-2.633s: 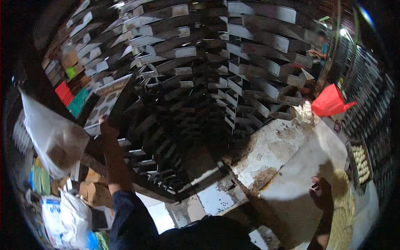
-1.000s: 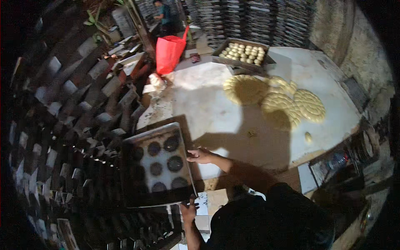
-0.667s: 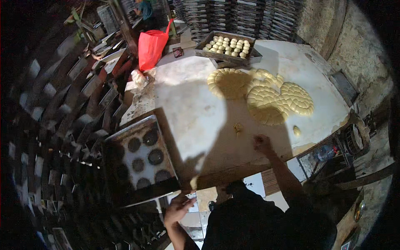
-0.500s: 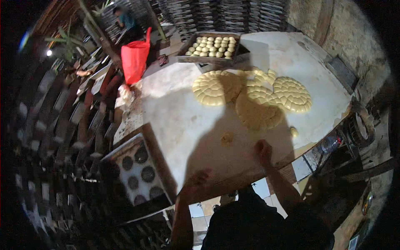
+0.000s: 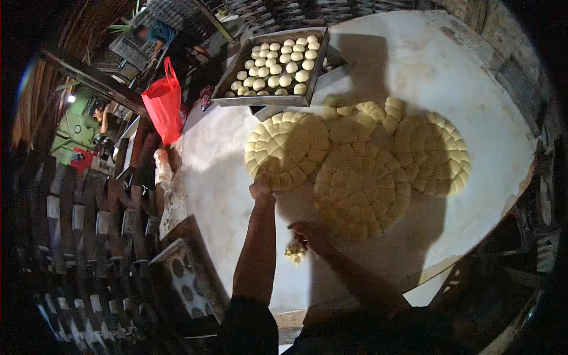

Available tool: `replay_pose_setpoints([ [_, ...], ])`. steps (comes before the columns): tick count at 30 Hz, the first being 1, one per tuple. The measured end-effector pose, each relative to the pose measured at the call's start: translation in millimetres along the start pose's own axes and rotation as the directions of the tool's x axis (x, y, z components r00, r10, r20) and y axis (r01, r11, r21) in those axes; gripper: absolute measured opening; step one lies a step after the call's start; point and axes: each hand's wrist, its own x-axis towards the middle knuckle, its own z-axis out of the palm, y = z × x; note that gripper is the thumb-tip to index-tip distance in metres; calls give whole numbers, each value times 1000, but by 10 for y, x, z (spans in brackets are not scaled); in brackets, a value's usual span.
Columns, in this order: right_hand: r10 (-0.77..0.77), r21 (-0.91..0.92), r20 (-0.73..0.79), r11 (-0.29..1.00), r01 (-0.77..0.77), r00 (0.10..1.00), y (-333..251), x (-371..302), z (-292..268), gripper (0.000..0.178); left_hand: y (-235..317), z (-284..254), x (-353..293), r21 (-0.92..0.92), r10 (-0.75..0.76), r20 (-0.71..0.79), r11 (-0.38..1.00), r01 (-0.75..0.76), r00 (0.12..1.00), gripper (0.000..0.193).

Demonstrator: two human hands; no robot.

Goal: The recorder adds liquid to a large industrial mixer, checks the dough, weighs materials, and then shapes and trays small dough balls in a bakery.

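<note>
My left hand (image 5: pixel 260 188) reaches to the near left edge of a round, flat disc of pale dough (image 5: pixel 266 145) scored into many segments. Its fingers fade into shadow at the dough, so their closing is hard to judge. My right hand (image 5: pixel 300 229) is low over the table, fingers stretched out to the left, just above a small crumbly lump of dough (image 5: pixel 296 252) and seemingly touching it. In my shadow lies a second scored disc (image 5: pixel 362 189), with a third disc (image 5: pixel 455 154) to its right. Short dough pieces (image 5: pixel 371 110) lie behind them.
A dark tray (image 5: pixel 263 99) of small dough balls stands at the table's back left. Left of it is a red bag (image 5: pixel 163 109). A dark-framed board with round holes (image 5: pixel 186 284) sits at the lower left. A person (image 5: pixel 157 35) is in the background.
Both hands have moved forward over the table: the left to the left disc's edge, the right leftward to the small dough lump. The view has shifted, bringing discs and tray closer.
</note>
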Motion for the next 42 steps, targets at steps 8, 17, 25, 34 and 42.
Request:
replay_pose_setpoints([
  [8, -166, 442, -242, 858, 261, 956, -44, 1552, 950, 40, -911, -269, 115, -907, 447, 324, -102, 408, 834, 42],
  [17, -148, -384, -584, 917, -110, 798, 192, 317, 1166, 37, -1469, 181, -1368, -308, 8, -18, 951, -13, 1000, 64],
  [25, 40, -232, -565, 951, -206, 824, 1260, -767, 1800, 27, -2684, 584, -2948, -727, -205, -48, 679, 106, 978, 58],
  [34, -560, -478, -305, 790, 385, 771, 1937, -1619, 1704, 36, -2733, -669, -4232, -978, 288, 100, -150, 148, 952, 25],
  [42, -763, -342, -205, 643, 685, 613, 248, -2141, 1721, 28, -2375, -1140, -4144, -826, -383, -531, 34, -563, 756, 35],
])
